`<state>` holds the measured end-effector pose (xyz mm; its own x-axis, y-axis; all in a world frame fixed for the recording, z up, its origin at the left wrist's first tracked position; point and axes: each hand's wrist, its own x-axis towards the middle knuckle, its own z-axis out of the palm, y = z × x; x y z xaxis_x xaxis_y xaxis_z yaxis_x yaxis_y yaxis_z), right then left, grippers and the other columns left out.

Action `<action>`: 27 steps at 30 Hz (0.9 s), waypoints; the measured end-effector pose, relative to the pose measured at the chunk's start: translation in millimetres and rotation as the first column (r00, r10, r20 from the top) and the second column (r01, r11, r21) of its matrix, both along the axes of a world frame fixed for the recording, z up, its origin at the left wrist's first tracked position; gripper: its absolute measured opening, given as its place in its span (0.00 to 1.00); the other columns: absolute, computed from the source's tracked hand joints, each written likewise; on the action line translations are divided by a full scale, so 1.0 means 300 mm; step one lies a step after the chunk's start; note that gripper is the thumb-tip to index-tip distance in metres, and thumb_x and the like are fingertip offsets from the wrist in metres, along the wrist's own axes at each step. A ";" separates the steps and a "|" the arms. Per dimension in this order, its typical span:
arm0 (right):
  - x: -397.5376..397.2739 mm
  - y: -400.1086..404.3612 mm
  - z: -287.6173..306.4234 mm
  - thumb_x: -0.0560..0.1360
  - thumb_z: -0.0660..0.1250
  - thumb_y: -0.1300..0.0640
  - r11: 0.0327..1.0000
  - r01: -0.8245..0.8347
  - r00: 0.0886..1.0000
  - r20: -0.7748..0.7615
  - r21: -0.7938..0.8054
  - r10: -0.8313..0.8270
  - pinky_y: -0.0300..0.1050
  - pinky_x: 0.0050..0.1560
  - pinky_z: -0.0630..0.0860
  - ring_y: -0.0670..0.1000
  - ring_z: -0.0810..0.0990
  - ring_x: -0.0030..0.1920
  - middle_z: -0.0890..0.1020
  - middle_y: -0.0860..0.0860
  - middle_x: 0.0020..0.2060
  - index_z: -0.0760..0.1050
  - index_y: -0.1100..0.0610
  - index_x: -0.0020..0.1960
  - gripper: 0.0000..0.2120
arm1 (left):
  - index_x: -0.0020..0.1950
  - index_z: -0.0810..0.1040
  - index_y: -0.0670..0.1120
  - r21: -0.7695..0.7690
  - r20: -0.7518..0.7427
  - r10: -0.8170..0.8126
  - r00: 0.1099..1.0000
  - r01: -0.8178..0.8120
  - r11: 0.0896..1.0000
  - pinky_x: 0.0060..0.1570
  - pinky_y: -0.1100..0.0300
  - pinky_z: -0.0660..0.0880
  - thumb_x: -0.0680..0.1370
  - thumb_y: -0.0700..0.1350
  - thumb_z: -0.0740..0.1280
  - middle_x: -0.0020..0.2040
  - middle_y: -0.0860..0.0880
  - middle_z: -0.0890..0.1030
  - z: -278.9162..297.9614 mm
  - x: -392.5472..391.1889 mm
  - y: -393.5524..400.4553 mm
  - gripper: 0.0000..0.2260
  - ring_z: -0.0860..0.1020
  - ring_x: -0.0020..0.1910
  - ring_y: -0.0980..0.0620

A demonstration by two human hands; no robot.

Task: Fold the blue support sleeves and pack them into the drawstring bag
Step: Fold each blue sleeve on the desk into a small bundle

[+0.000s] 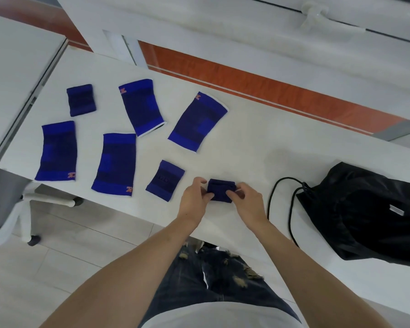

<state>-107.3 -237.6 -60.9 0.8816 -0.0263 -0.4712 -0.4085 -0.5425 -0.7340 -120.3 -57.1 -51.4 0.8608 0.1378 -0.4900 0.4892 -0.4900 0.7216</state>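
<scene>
A small blue support sleeve (221, 188), folded over, lies near the front edge of the white table (258, 143). My left hand (195, 197) pinches its left side and my right hand (247, 201) pinches its right side. Several more blue sleeves lie flat to the left: a small one (165, 180) right beside my left hand, long ones (115, 164), (57, 151), (141, 107), (197, 121), and a small one (81, 100) at the far back left. The black drawstring bag (369, 214) lies at the right, its cord (281, 192) looping toward my right hand.
An office chair (7, 197) stands at the left beside the table's end. A white partition with an orange panel (258, 84) runs behind the table. The table's front edge passes just under my forearms.
</scene>
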 end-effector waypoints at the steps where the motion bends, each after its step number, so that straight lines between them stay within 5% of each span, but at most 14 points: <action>1: 0.004 0.006 0.002 0.78 0.72 0.50 1.000 0.029 0.999 -0.015 -0.003 -0.029 0.46 0.45 0.77 0.46 0.82 0.43 0.84 0.45 0.42 0.76 0.48 0.51 0.06 | 0.63 0.69 0.49 0.021 -0.007 -0.007 1.000 0.007 1.000 0.42 0.58 0.76 0.80 0.43 0.70 0.45 0.50 0.81 -0.002 0.006 -0.004 0.15 0.79 0.44 0.52; 6: 0.048 -0.005 -0.006 0.76 0.74 0.46 0.998 0.015 0.994 -0.110 -0.053 -0.021 0.51 0.44 0.80 0.50 0.82 0.43 0.83 0.47 0.43 0.71 0.46 0.55 0.14 | 0.59 0.69 0.46 0.261 0.136 -0.178 0.975 0.138 0.955 0.47 0.56 0.74 0.78 0.42 0.72 0.51 0.48 0.75 -0.015 0.004 -0.002 0.14 0.74 0.48 0.49; 10: 0.075 -0.022 -0.011 0.75 0.74 0.49 1.000 -0.018 0.991 -0.135 -0.019 0.015 0.51 0.47 0.80 0.52 0.83 0.46 0.84 0.48 0.44 0.74 0.49 0.54 0.12 | 0.59 0.75 0.46 0.603 0.329 -0.594 0.734 0.321 0.731 0.52 0.52 0.74 0.76 0.38 0.70 0.57 0.46 0.75 -0.042 -0.037 0.041 0.12 0.74 0.54 0.45; 13: 0.065 -0.022 0.003 0.76 0.73 0.48 0.990 -0.095 0.995 -0.051 -0.107 0.090 0.51 0.48 0.80 0.50 0.82 0.49 0.82 0.47 0.48 0.73 0.48 0.58 0.14 | 0.70 0.74 0.45 0.753 0.221 -0.814 0.537 0.437 0.492 0.66 0.48 0.71 0.78 0.38 0.59 0.71 0.44 0.72 -0.072 -0.072 0.092 0.19 0.71 0.70 0.43; 16: 0.034 -0.038 -0.001 0.78 0.71 0.51 0.876 -0.251 0.903 0.226 -0.411 0.365 0.51 0.54 0.78 0.52 0.76 0.59 0.79 0.48 0.60 0.72 0.51 0.67 0.18 | 0.78 0.64 0.44 0.775 0.067 -0.867 0.494 0.522 0.357 0.77 0.44 0.61 0.80 0.39 0.54 0.81 0.42 0.59 -0.078 -0.081 0.132 0.25 0.59 0.80 0.42; 20: 0.002 -0.071 -0.061 0.81 0.67 0.53 0.679 -0.324 0.679 0.337 -0.658 0.652 0.56 0.58 0.79 0.57 0.77 0.68 0.80 0.48 0.68 0.77 0.52 0.71 0.18 | 0.83 0.55 0.47 0.768 -0.035 -0.893 0.449 0.583 0.264 0.79 0.40 0.50 0.81 0.40 0.55 0.83 0.40 0.48 -0.069 -0.074 0.140 0.29 0.48 0.82 0.40; 24: 0.001 -0.089 -0.095 0.84 0.53 0.45 0.628 -0.335 0.685 0.276 -0.703 0.674 0.55 0.66 0.73 0.57 0.74 0.73 0.77 0.46 0.72 0.75 0.50 0.74 0.23 | 0.82 0.55 0.45 0.796 -0.046 -0.911 0.409 0.566 0.214 0.78 0.39 0.46 0.82 0.43 0.54 0.83 0.37 0.46 -0.046 -0.056 0.126 0.27 0.41 0.82 0.39; 27: -0.008 -0.089 -0.108 0.83 0.56 0.42 0.595 -0.348 0.666 0.255 -0.724 0.700 0.59 0.71 0.68 0.56 0.71 0.76 0.75 0.46 0.74 0.72 0.51 0.75 0.24 | 0.82 0.55 0.40 0.817 -0.095 -0.933 0.348 0.563 0.126 0.78 0.39 0.46 0.83 0.44 0.50 0.82 0.35 0.44 -0.044 -0.046 0.133 0.26 0.40 0.82 0.38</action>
<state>-109.8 -264.2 -93.2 0.9073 0.4164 -0.0579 0.4006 -0.8980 -0.1819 -134.1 -17.2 -64.5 0.7442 -0.6201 -0.2483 -0.6468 -0.7618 -0.0365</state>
